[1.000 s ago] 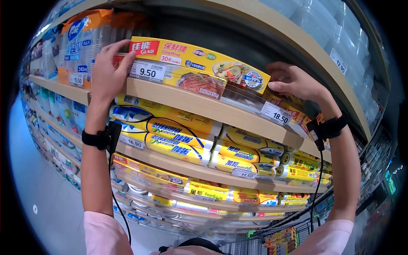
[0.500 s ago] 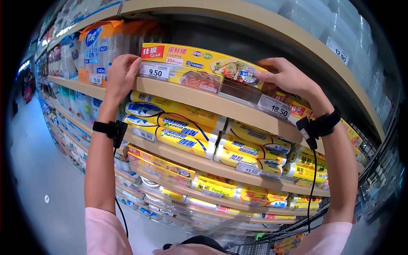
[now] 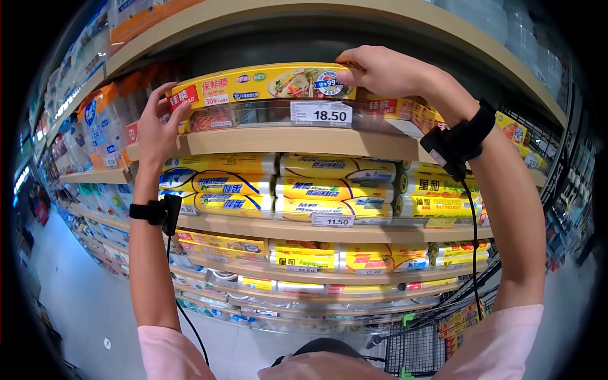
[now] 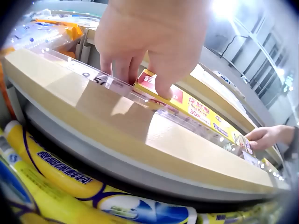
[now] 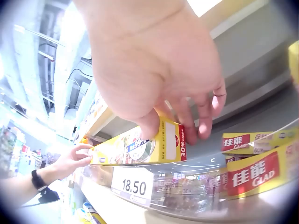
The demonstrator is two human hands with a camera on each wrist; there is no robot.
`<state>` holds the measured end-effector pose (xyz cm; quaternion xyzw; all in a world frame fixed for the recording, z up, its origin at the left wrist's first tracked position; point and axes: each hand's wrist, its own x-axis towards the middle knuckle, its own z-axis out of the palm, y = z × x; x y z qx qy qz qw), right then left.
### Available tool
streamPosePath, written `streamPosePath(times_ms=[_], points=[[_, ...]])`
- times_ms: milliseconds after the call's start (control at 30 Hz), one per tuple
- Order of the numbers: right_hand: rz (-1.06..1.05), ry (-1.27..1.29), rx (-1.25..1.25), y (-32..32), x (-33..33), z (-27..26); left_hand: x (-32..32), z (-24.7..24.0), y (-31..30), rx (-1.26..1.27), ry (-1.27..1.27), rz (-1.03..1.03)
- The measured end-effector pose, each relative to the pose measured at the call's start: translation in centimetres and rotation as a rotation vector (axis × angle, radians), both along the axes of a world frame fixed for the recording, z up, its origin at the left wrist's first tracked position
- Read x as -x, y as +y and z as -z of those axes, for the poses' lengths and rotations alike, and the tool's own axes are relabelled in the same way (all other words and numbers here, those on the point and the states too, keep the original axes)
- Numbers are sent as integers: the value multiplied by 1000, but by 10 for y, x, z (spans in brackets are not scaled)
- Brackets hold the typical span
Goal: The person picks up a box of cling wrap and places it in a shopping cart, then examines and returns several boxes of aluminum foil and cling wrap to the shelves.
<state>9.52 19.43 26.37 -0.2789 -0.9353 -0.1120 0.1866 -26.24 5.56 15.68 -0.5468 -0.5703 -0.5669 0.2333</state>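
A long yellow Glad cling wrap box (image 3: 244, 85) lies lengthwise along the front of the upper shelf, just above its clear front rail. At its left end, my left hand (image 3: 158, 130) grips it; in the left wrist view the thumb presses the front face and the fingers reach behind. My right hand (image 3: 392, 73) holds the other end, thumb on the front and fingers over the back. The right wrist view shows the box's end face (image 5: 170, 142) between that thumb and fingers.
Price tag 18.50 (image 3: 321, 113) sits on the rail below the box. More Glad boxes (image 5: 254, 172) stand to the right. Yellow bag rolls (image 3: 335, 190) fill the shelf beneath. Orange-wrapped plastic cups (image 3: 101, 126) are at left, a shopping cart (image 3: 415, 348) low right.
The cling wrap box has shifted right along the shelf, from above the 9.50 tag to above the 18.50 tag, both hands moving with it. The head view has also turned right.
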Motion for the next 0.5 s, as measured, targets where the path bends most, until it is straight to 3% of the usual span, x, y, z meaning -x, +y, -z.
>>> streamPosePath(times_ms=[333,500], points=[[303,-122,-157,4,-74,10,-78,-8,28,-42,-202,293],[249,-87,-127,7,-91,19,-81,-8,36,-123,-155,311]])
